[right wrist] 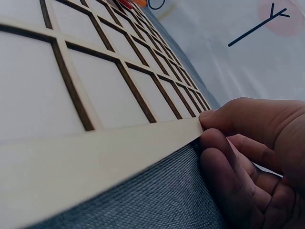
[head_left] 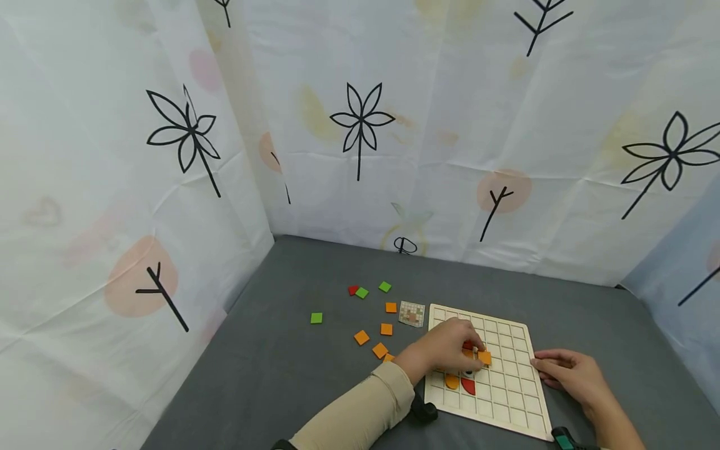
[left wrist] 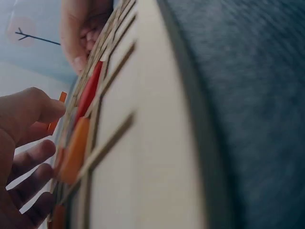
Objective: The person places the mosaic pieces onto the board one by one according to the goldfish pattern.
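Observation:
A pale wooden grid board point(head_left: 514, 381) lies on the grey tabletop. My left hand point(head_left: 450, 345) reaches over its left half and pinches an orange square tile point(head_left: 484, 358) at the fingertips. In the left wrist view the same tile point(left wrist: 62, 97) shows beside the thumb, above the board's surface. Under and around that hand, pieces sit in the grid: an orange rounded piece point(head_left: 452, 382), a red quarter-round piece point(head_left: 469, 387) and others partly hidden by the fingers. My right hand point(head_left: 570, 372) grips the board's right edge, thumb on the rim point(right wrist: 202, 125) and fingers curled beside it.
Left of the board lie several loose orange tiles point(head_left: 362, 337), several green tiles point(head_left: 317, 318) and a red tile point(head_left: 352, 290). A small printed pattern card point(head_left: 412, 314) lies by the board's upper left corner. Patterned white curtains point(head_left: 450, 144) enclose the table.

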`<control>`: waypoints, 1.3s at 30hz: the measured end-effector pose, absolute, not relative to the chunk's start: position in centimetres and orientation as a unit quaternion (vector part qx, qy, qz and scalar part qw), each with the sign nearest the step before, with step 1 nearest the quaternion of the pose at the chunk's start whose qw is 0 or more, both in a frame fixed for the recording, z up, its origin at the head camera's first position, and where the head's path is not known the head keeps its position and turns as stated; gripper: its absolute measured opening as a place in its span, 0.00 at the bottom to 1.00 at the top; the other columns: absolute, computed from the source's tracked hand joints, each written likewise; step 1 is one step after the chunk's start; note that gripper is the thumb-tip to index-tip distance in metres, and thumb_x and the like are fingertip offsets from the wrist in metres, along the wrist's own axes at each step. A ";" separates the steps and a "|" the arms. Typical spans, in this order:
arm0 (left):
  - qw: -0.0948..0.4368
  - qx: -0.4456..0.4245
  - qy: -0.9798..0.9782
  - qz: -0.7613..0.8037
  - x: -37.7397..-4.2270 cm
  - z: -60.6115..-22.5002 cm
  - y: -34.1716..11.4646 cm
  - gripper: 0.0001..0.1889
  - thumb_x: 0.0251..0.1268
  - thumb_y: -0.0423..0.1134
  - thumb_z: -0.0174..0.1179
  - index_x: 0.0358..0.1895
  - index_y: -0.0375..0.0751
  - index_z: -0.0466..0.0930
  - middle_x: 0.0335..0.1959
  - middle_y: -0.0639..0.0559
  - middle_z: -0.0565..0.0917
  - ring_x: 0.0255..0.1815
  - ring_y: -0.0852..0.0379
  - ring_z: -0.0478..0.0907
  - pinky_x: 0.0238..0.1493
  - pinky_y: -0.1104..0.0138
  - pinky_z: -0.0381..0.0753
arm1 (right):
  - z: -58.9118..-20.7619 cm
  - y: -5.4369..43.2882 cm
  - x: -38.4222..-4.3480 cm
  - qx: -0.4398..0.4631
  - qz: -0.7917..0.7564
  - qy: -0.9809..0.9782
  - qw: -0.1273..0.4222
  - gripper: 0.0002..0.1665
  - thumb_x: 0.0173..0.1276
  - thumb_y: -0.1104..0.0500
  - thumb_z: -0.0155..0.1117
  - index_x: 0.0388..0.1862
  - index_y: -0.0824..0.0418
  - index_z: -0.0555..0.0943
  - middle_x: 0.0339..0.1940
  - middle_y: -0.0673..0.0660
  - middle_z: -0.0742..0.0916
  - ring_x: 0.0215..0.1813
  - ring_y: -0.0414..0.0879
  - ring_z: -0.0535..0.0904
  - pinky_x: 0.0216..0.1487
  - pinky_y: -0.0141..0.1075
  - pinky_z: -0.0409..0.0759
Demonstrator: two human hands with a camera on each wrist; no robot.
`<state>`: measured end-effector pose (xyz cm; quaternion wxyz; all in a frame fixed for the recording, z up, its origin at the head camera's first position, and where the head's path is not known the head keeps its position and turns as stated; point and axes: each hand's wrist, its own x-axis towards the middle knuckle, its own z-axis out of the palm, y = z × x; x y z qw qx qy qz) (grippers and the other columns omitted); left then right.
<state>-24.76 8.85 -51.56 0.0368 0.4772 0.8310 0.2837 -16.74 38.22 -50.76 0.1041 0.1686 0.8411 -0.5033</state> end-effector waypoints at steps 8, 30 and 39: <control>0.013 0.471 0.849 0.238 -24.5 -51.9 9.2 0.13 0.68 0.48 0.71 0.53 0.54 0.93 0.46 0.63 0.84 0.40 0.70 0.69 0.43 0.83 0.64 | -50.7 38.2 -16.8 0.170 -0.506 0.840 0.102 0.29 0.74 0.52 0.74 0.62 0.73 0.84 0.36 0.43 0.91 0.36 0.36 0.87 0.41 0.32 0.89; 0.057 0.442 0.821 0.357 -24.6 -49.8 4.7 0.12 0.75 0.42 0.66 0.56 0.44 0.91 0.54 0.54 0.86 0.51 0.59 0.82 0.50 0.80 0.76 | -50.9 38.3 -16.7 0.168 -0.512 0.836 0.104 0.27 0.74 0.53 0.73 0.61 0.72 0.85 0.36 0.42 0.91 0.36 0.36 0.87 0.41 0.32 0.89; 0.049 0.343 0.849 0.399 -26.2 -50.5 -3.5 0.14 0.72 0.42 0.70 0.57 0.44 0.89 0.52 0.52 0.85 0.51 0.55 0.81 0.56 0.67 0.83 | -51.0 38.5 -16.8 0.166 -0.512 0.836 0.104 0.26 0.73 0.53 0.74 0.60 0.72 0.85 0.37 0.43 0.91 0.36 0.36 0.87 0.41 0.32 0.89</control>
